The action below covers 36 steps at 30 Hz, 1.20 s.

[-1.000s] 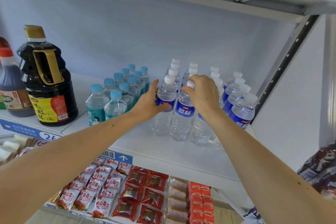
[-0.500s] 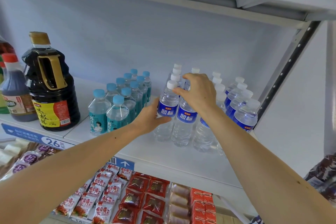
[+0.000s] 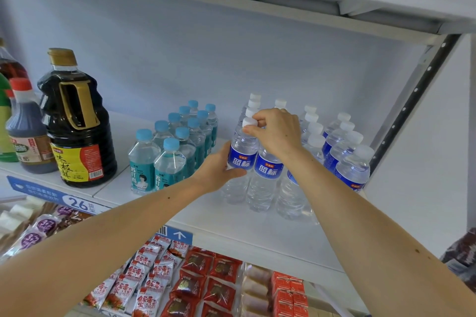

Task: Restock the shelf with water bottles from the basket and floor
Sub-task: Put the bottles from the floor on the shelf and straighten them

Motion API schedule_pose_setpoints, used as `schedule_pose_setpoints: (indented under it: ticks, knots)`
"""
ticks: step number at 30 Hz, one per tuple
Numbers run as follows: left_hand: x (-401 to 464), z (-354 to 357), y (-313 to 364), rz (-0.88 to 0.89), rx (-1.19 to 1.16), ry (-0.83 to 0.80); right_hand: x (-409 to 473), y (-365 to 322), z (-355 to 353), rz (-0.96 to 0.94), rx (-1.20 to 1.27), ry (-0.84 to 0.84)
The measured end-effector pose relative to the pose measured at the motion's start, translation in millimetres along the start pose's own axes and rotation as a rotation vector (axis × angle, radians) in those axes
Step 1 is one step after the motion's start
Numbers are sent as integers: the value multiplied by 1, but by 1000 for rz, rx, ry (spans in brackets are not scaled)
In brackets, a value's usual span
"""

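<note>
Clear plastic with a white cap and a blue label: that is the water bottle (image 3: 242, 159) we have between both hands, standing upright on the white shelf (image 3: 211, 216) at the front left corner of the block of matching bottles. Our left hand (image 3: 217, 171) wraps the label band from the left, thumb across the front and the other fingers hidden behind, so we judge it is there to steady the body and nudge it sideways against its neighbour. Our right hand (image 3: 277, 132) comes over the top, its fingers (image 3: 251, 132) curled and pinching just under the cap, which gives us a grip high up to keep the tall bottle from tipping as we square it. The held bottle touches the second blue-label bottle (image 3: 266, 175) to its right, and the rows of white caps behind run straight to the back wall, so the placing looks meant to keep the columns tight and the labels facing out. Just to the left, a little apart, stands the cluster of blue-capped soda water bottles (image 3: 167, 152), and further left the big dark soy sauce jug (image 3: 77, 123); keeping a gap between the two brands seems the reason we press rightward. Bare shelf lies in front of the row. The basket and floor stock are out of view.
</note>
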State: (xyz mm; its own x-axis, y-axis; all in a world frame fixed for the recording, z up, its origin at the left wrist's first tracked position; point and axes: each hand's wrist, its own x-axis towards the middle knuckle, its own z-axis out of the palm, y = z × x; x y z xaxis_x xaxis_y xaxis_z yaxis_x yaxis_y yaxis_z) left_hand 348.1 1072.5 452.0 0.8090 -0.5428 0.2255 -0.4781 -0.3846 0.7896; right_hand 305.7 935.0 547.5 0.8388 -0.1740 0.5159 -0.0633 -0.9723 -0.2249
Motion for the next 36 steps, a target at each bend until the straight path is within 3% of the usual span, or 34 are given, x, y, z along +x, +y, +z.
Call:
schedule_pose_setpoints:
  ticks: [36]
  knots:
    - [-12, -8, 2, 14, -7, -54, -9, -3, 9, -10, -93, 25]
